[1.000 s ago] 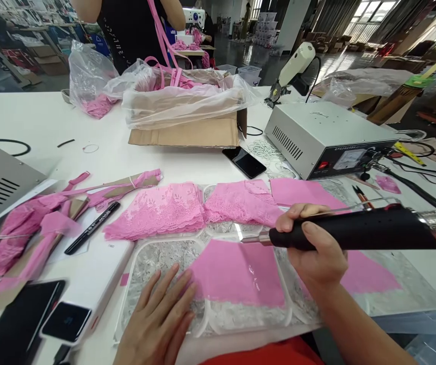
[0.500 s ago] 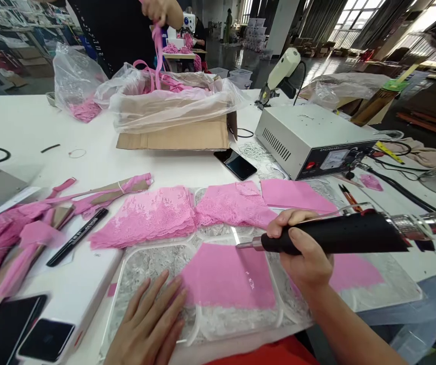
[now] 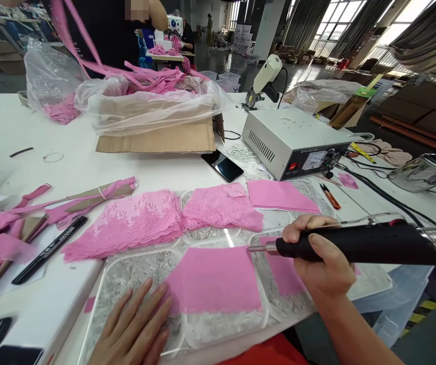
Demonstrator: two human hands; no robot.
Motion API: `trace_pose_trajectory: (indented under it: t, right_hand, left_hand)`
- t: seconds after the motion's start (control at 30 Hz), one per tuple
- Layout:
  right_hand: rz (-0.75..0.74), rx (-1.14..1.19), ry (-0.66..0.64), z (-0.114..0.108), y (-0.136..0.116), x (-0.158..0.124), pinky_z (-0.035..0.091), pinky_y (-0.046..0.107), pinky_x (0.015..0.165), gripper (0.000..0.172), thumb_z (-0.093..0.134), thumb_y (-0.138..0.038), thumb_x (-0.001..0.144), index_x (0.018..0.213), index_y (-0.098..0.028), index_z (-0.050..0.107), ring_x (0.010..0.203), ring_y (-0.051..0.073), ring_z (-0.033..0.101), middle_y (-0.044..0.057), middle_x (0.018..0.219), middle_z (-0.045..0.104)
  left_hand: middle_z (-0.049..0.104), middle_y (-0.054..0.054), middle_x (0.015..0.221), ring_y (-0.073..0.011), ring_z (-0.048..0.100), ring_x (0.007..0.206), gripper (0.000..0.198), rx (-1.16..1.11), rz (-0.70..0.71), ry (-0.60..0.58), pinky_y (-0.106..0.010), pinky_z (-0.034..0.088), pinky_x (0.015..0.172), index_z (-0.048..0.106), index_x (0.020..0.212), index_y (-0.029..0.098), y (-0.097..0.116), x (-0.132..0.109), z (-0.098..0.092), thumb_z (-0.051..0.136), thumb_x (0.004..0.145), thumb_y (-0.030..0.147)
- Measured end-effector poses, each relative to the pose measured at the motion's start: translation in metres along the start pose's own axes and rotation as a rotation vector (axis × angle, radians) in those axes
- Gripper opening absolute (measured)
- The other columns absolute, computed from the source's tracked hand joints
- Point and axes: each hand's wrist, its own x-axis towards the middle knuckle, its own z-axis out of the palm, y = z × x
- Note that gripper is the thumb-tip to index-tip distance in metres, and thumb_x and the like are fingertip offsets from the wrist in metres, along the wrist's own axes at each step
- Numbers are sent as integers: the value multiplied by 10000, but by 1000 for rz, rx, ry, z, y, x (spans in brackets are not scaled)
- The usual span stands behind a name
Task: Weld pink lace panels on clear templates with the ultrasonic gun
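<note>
Slippage possible

Left hand (image 3: 131, 324) lies flat, gripping nothing, at the left edge of the pink panel (image 3: 218, 279) on the table (image 3: 138, 165); light pressure could let it skew. Right hand (image 3: 320, 251) is closed around the black tool (image 3: 370, 243), tip (image 3: 255, 249) at the panel's far right corner; a wavering wrist could carry it into the lace stack (image 3: 145, 220) beyond.

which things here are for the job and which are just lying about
Job in hand:
black-handled tool, in the right hand
flat pink piece, by the left hand
marbled board beneath it

Apparently just lying about:
black phone
black marker
short black strip
</note>
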Motion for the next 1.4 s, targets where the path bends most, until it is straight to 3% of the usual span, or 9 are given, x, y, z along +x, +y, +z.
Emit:
trace_pose_trajectory:
  t: [0.4,1.4]
  right_hand:
    - [26,31,-23,-20,-9,-11,506,282,533,82,675,-237,735,810,-205,662,556,109,557,5,772,574]
    - [23,-2,-124,-16,-11,-13,498,314,527,47,686,-258,774,809,-236,663,561,130,550,8,755,575]
  left_hand:
    - [572,-122,1395,-290,350,1438,367,-29,-23,-19,-421,209,1223,613,1270,94,2,2,-3,527,918,152]
    - [586,-85,1390,-263,365,1432,423,-36,-54,-23,-404,214,1229,582,1327,146,1,-1,-1,545,906,173]
